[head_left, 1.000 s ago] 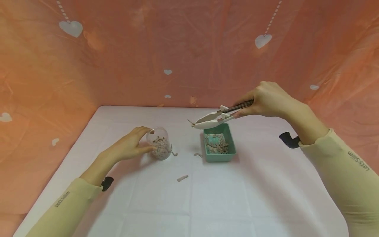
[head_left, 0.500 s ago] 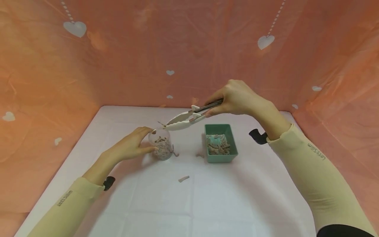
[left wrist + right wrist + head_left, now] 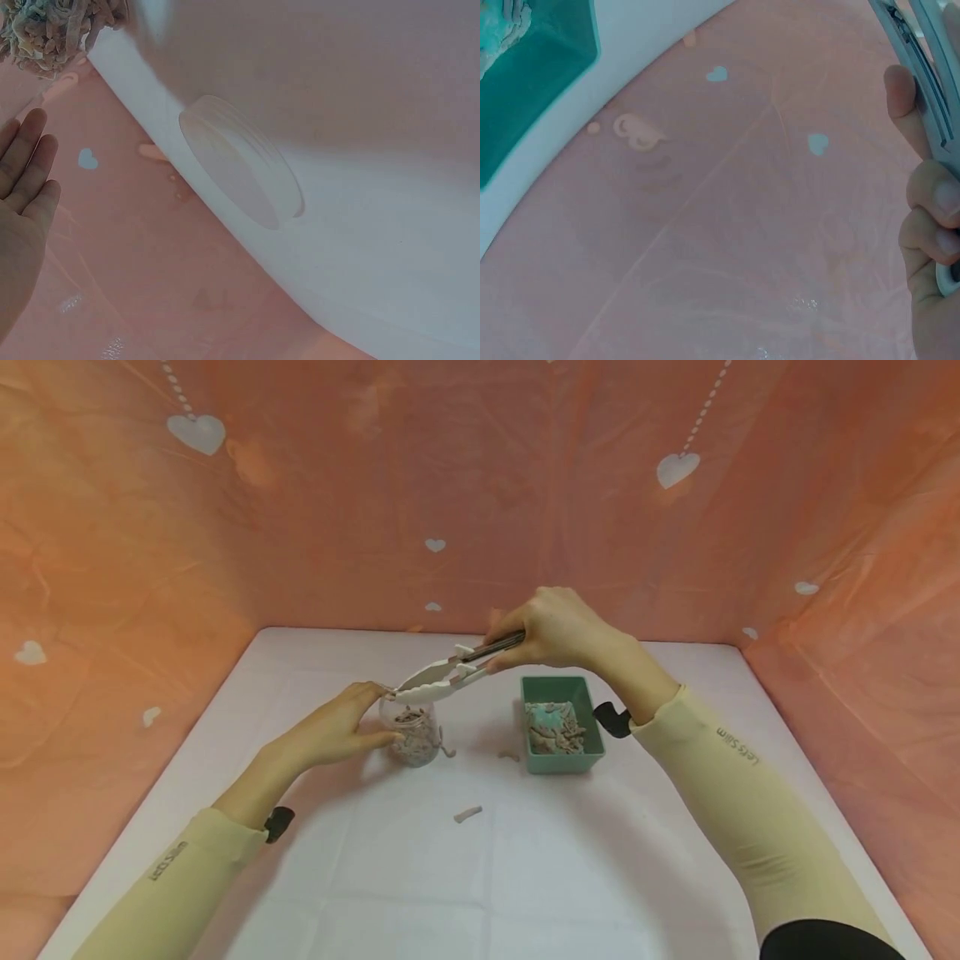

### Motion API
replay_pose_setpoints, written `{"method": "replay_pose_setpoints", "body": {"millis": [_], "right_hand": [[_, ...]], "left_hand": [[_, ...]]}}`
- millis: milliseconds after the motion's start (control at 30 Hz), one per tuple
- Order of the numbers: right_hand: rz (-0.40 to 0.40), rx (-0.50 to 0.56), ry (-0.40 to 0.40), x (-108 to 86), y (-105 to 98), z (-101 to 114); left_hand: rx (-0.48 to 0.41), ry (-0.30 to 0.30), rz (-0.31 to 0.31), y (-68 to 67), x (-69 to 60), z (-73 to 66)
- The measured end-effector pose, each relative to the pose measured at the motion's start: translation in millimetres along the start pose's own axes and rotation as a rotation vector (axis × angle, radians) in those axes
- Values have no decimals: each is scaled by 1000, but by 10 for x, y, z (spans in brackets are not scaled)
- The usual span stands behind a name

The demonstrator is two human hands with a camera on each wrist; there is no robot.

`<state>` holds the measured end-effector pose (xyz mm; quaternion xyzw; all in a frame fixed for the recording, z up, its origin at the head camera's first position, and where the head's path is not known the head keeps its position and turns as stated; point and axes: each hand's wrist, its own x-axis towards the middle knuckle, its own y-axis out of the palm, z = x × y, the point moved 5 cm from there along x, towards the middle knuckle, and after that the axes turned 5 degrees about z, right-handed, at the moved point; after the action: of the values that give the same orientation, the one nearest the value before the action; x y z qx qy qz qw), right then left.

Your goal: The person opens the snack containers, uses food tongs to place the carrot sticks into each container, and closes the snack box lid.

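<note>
A clear plastic jar (image 3: 415, 743) with brownish shreds inside stands upright on the table. My left hand (image 3: 330, 731) grips its side, thumb in front and fingers behind; the left wrist view shows these fingers (image 3: 34, 161) fairly straight. My right hand (image 3: 551, 627) holds the handles of tongs (image 3: 431, 683) with white scalloped heads, as the right wrist view confirms with fingers (image 3: 930, 187) curled round the metal. The tongs' tips are at the jar's mouth; a thin strip seems to be at them, partly hidden by my left fingers. One worm-like strand (image 3: 444, 743) hangs outside the jar.
A green rectangular tray (image 3: 566, 764) right of the jar holds more brown strands and a turquoise piece. Two loose strips, one curled (image 3: 509, 756) and one straight (image 3: 468, 814), lie on the white tabletop (image 3: 405, 877). A clear round lid (image 3: 240, 161) shows in the left wrist view.
My right hand has carried the tongs left from above the green tray to the jar's mouth and lowered them. The left hand has stayed on the jar.
</note>
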<state>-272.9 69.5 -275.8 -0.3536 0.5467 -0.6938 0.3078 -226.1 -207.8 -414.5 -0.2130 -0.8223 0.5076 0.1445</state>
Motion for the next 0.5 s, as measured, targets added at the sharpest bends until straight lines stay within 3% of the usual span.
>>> {"method": "replay_pose_setpoints", "body": {"millis": [300, 500], "right_hand": [[32, -21, 6, -9, 77, 7], [10, -22, -6, -53, 88, 1]], "left_hand": [[-5, -10, 4, 11, -1, 0], [5, -4, 10, 16, 13, -5]]}}
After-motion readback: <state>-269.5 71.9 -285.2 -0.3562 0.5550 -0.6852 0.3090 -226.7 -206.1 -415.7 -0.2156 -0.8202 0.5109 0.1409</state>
